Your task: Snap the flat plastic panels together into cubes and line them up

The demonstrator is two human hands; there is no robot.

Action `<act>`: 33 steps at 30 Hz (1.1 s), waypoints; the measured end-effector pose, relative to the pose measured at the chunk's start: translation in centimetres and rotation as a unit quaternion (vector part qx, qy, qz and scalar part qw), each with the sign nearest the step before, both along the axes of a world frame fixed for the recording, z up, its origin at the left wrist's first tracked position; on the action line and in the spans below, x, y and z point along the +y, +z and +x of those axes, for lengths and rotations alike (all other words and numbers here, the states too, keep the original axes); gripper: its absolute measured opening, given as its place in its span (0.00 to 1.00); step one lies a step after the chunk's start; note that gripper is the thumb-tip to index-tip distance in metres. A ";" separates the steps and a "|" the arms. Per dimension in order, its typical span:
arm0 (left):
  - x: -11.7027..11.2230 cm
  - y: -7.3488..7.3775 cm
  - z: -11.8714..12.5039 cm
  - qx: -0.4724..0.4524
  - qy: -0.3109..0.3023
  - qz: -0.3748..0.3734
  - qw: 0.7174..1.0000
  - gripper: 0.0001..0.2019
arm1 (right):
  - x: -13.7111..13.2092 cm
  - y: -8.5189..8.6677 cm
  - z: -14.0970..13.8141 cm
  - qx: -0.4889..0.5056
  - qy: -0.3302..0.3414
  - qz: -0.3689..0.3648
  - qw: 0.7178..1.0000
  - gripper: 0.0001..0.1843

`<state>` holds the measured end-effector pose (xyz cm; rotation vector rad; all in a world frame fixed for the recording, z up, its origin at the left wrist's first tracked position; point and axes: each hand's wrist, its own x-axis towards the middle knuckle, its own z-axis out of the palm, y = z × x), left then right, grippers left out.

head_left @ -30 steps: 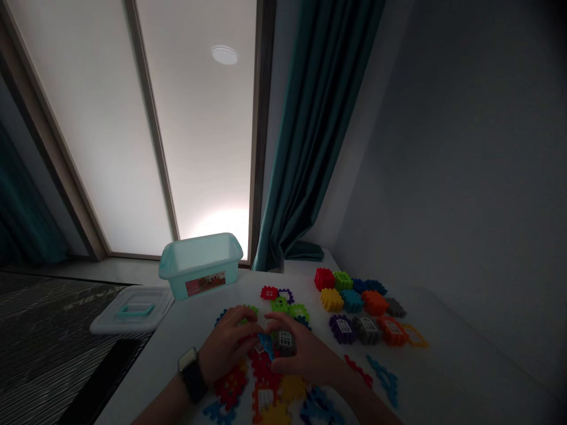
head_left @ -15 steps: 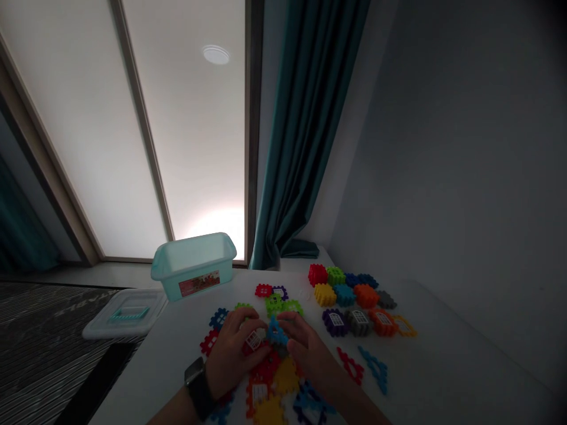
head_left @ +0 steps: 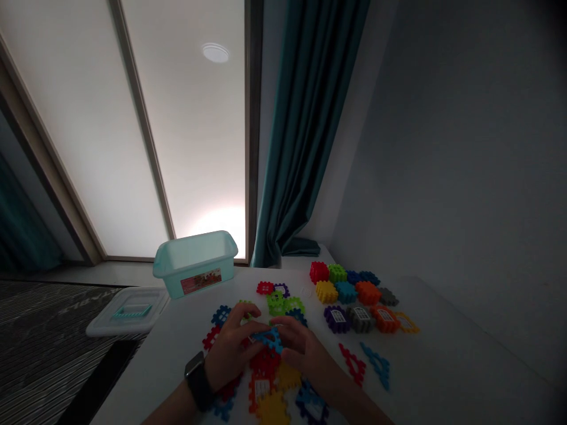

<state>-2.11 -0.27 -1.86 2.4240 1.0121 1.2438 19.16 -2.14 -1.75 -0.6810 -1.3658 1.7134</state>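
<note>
Handling of a single piece between two hands, seen from beside the tabletop (head_left: 425,369). The left hand (head_left: 230,348) has thumb and fingers drawn narrow on one end of a blue triangular piece (head_left: 271,339). The right hand (head_left: 305,354) is curled at the other end, thumb and fingertips close to it; whether it grips or merely steadies cannot be told from here. The piece lies between the hands, above red tiles (head_left: 266,363). The step appears to be one of turning or aligning; the next move would seem to call for a firm pinch at one end and free fingertips at the other, with the toothed edges kept clear of the tiles below. Flat yellow tiles (head_left: 273,408) lie nearer the wearer. To the right, well apart, rest a red triangular piece (head_left: 353,364) and a second blue one (head_left: 377,365), with sorted stacks, among them purple (head_left: 336,319) and grey (head_left: 360,319), beyond.

Markings: the pale green tub (head_left: 174,288) bears a reddish picture label (head_left: 201,281), its wording too small to read. Pale lettering (head_left: 84,304) on the dark striped floor (head_left: 35,354) is indistinct. The watch (head_left: 195,365) on the left wrist shows no legible brand. White window designs on several tiles are pictures, not text.
</note>
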 end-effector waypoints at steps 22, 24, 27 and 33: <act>1.5 0.6 -1.2 -0.056 -0.039 -0.168 0.983 0.12 | 0.0 0.0 1.1 -0.292 -0.136 0.250 0.913 0.29; 1.4 0.7 -1.0 -0.078 -0.049 -0.202 0.975 0.14 | 0.0 -0.4 1.0 -0.298 -0.146 0.281 0.900 0.29; 1.4 0.7 -0.7 -0.103 -0.066 -0.253 0.960 0.15 | 0.0 -1.2 0.8 -0.316 -0.160 0.340 0.871 0.29; 2.0 0.2 -0.9 -0.132 -0.053 -0.289 0.947 0.19 | 0.2 -1.4 0.8 -0.350 -0.138 0.434 0.819 0.23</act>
